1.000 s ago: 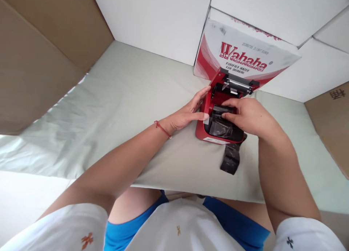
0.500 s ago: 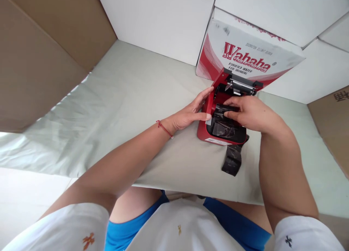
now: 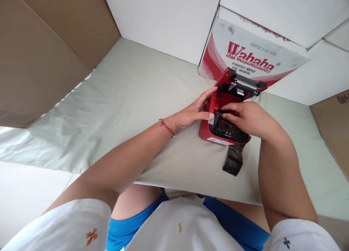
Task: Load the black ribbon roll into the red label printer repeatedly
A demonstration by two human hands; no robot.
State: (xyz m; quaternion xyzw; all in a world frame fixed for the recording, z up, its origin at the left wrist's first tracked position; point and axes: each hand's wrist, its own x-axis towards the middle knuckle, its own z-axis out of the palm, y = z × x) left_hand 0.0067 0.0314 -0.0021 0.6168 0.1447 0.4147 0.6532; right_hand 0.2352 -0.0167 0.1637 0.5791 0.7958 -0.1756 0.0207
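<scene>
A red and black label printer [image 3: 205, 131] stands on the cloth with its lid [image 3: 247, 80] raised. My left hand [image 3: 192, 114] grips its left side, thumb on the near edge and fingers behind. The fingers of my right hand [image 3: 252, 118] are down inside the open bay, bent together at a dark, shiny label strip [image 3: 228, 126]; their tips are partly hidden. Outside, a tail of black label strip [image 3: 233, 160] trails from the printer's near right corner onto the cloth.
Behind the printer stands a white and red carton [image 3: 245, 43] marked Wahaha, against white panels [image 3: 163, 22]. Brown cardboard [image 3: 54, 43] rises at the left, and another brown box [image 3: 331, 123] is at the right. Pale green cloth [image 3: 131, 83] covers the surface.
My right hand has moved lower into the bay, and the folded black strip that stood up at its fingers now lies deeper inside. My left hand keeps its grip.
</scene>
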